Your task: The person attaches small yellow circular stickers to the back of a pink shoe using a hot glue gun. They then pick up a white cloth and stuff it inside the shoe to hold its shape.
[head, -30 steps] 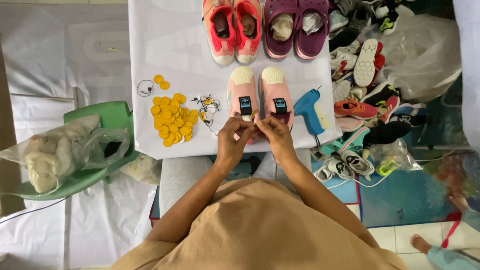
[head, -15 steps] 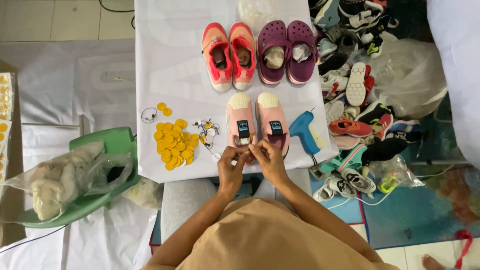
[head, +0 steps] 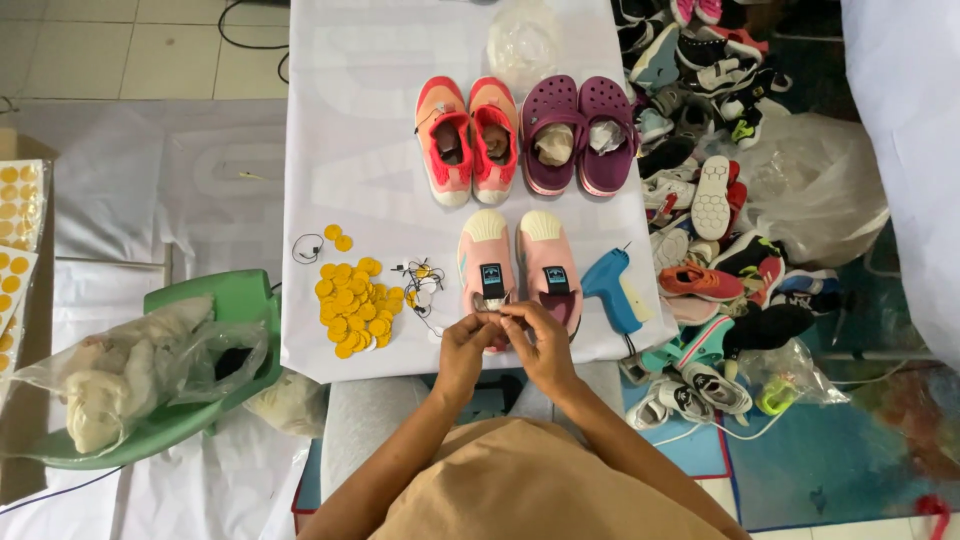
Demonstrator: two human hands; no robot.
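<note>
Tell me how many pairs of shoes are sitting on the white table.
3. The coral pair sits far left, the purple pair beside it on the right, and the pink pair lies nearest, at the hands. The heap beside the table isn't counted.

The white-covered desk (head: 350,120) carries 3 pairs of shoes: coral (head: 468,140), purple (head: 580,135), pink (head: 518,265); also yellow discs (head: 350,295), a blue tagging gun (head: 612,290) and a clear bag (head: 522,42).

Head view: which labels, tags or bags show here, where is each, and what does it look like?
Small pale tag: pinched by left hand and right hand, over the pink shoes.
Yellow round stickers: loose heap on the white table.
Sticker sheets: far left edge, yellow dots on white.
Clear bag: on the green chair, pale stuffing inside.
Crumpled clear wrap: table's far end.
</note>
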